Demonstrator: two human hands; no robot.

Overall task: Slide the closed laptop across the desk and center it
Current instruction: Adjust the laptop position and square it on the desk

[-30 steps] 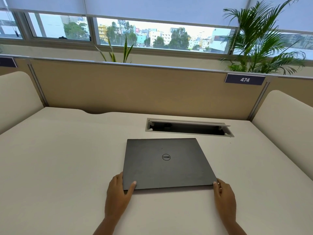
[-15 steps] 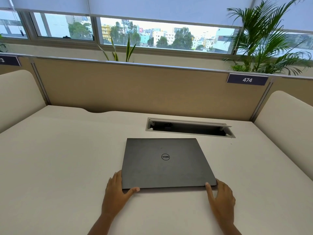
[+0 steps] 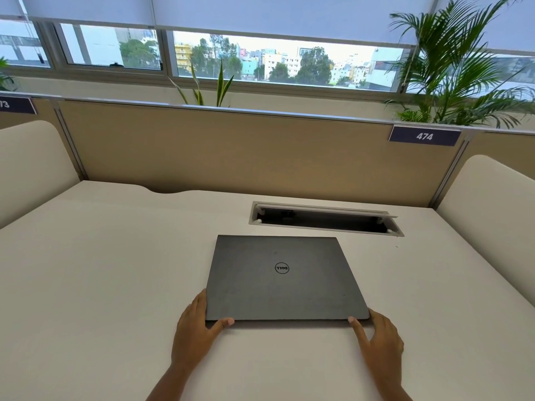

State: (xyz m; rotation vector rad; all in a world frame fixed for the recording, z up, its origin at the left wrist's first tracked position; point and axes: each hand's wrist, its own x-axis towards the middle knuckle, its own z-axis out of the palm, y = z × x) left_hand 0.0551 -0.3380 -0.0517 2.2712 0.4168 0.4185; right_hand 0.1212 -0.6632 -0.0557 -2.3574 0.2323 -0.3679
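A closed dark grey laptop (image 3: 282, 277) with a round logo lies flat on the cream desk (image 3: 101, 285), a little right of the desk's middle. My left hand (image 3: 194, 331) wraps the laptop's near left corner, fingers along the left edge and thumb against the front edge. At the near right corner my right hand (image 3: 376, 340) touches the front edge with its thumb, fingers spread around the corner.
An open cable tray slot (image 3: 324, 218) is cut into the desk just behind the laptop. A tan partition (image 3: 231, 151) with a "474" label (image 3: 424, 136) closes the back. Cream side dividers (image 3: 489, 204) stand left and right. Plants sit behind the partition.
The laptop has stayed almost in place. My thumbs have slid inward along the laptop's front edge, and both hands sit a little closer to its near corners.
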